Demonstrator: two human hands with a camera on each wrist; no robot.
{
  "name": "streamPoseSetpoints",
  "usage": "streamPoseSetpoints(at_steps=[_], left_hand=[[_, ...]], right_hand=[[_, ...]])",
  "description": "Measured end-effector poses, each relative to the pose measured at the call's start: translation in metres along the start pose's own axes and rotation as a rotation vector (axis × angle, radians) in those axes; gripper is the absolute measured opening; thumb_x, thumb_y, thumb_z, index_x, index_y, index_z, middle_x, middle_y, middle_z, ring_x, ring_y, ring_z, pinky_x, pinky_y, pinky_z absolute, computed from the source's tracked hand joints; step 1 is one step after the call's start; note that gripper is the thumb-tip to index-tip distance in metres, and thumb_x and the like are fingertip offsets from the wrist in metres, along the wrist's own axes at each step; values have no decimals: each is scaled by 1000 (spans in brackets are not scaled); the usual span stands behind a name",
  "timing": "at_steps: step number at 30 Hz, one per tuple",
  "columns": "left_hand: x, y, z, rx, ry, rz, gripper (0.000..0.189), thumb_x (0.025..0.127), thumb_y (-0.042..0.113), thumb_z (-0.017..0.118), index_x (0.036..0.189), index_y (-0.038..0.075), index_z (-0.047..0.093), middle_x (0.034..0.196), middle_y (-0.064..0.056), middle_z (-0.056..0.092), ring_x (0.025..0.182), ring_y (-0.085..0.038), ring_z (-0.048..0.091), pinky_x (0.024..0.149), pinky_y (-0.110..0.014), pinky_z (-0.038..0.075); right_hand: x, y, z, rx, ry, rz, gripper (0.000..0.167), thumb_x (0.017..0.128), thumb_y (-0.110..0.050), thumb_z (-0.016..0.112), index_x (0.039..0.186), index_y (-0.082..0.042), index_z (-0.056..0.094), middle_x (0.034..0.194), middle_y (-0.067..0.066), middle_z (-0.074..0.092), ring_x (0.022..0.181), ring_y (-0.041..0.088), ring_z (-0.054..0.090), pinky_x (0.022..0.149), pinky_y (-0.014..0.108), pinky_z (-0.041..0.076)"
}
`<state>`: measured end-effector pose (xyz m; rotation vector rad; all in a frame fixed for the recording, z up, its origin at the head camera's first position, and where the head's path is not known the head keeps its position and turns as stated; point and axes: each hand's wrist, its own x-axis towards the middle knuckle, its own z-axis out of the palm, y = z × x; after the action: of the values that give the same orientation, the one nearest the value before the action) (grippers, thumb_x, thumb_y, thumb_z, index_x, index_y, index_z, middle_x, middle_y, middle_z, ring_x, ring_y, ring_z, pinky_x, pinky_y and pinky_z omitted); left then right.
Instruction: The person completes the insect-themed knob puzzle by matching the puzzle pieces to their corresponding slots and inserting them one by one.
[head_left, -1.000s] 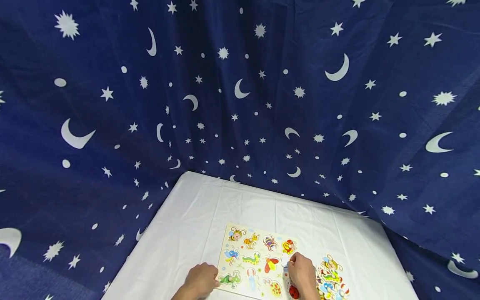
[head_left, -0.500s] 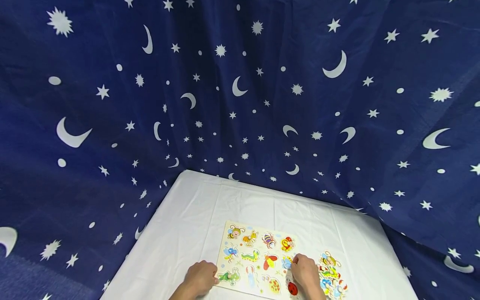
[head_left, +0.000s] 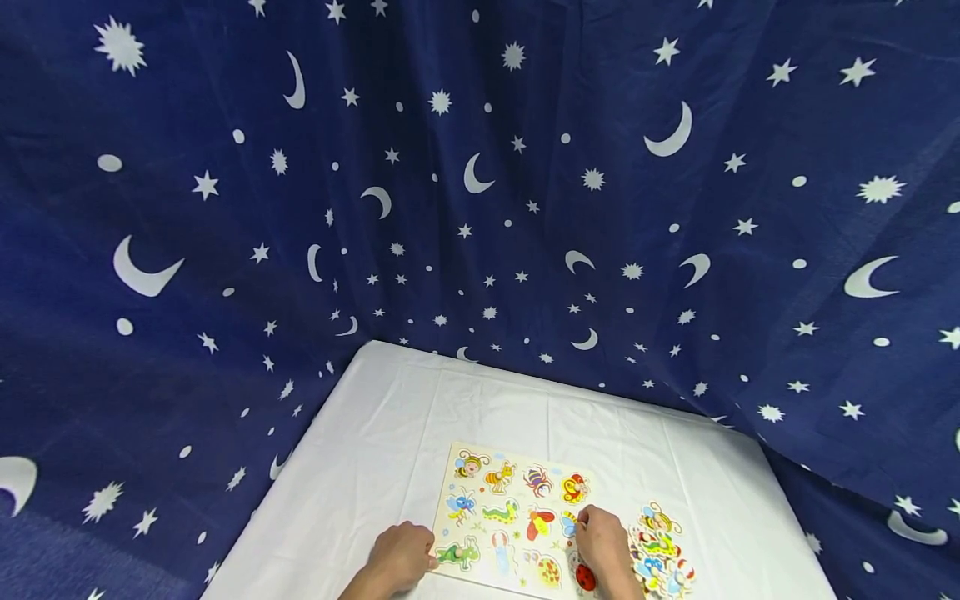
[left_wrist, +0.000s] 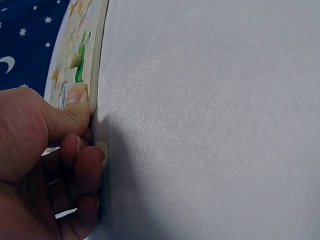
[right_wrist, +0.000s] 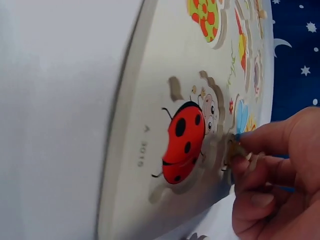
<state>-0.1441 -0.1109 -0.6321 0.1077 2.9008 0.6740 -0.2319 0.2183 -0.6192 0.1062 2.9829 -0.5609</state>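
Note:
A pale wooden insect puzzle board (head_left: pixel 486 540) lies on the white cloth, with insect pictures in rows. My left hand (head_left: pixel 401 557) grips its near left corner. In the left wrist view, the thumb (left_wrist: pixel 75 107) lies on the board's face and the other fingers curl at its edge. My right hand (head_left: pixel 604 546) is over the right end of the middle row. There it pinches a blue-and-yellow insect puzzle piece (head_left: pixel 569 523), whose blue wing (right_wrist: pixel 242 116) shows beside the fingertips in the right wrist view. Nearby is the board's red ladybug picture (right_wrist: pixel 184 142), within a cut recess.
Several loose insect pieces (head_left: pixel 660 546) lie in a pile right of the board, partly behind the right forearm. A knobbed green insect piece (head_left: pixel 459 553) sits in the board's near left corner. Dark blue star-and-moon curtains (head_left: pixel 480 250) surround the table (head_left: pixel 390 417).
The right hand dipped slightly rightward, then came back left over the same slot. A white patch by its fingers has given way to the blue-and-yellow piece. The left hand keeps its grip.

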Motion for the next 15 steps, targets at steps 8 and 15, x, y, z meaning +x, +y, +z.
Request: streamPoseSetpoints(at_steps=[8, 15], left_hand=[[-1, 2, -1, -13, -8, -3, 29, 72, 33, 77, 61, 22, 53, 58, 7, 45, 56, -12, 43, 56, -31, 36], [-1, 1, -1, -20, -18, -16, 26, 72, 33, 76, 63, 22, 55, 59, 7, 46, 57, -12, 44, 57, -32, 37]], right_hand=[[-3, -5, -3, -63, -65, 57, 6, 81, -9, 65, 77, -8, 62, 71, 5, 59, 62, 19, 52, 58, 35, 40], [-1, 0, 3, -42, -106, 50, 5, 84, -11, 61, 82, -7, 59, 71, 4, 57, 61, 18, 51, 56, 33, 38]])
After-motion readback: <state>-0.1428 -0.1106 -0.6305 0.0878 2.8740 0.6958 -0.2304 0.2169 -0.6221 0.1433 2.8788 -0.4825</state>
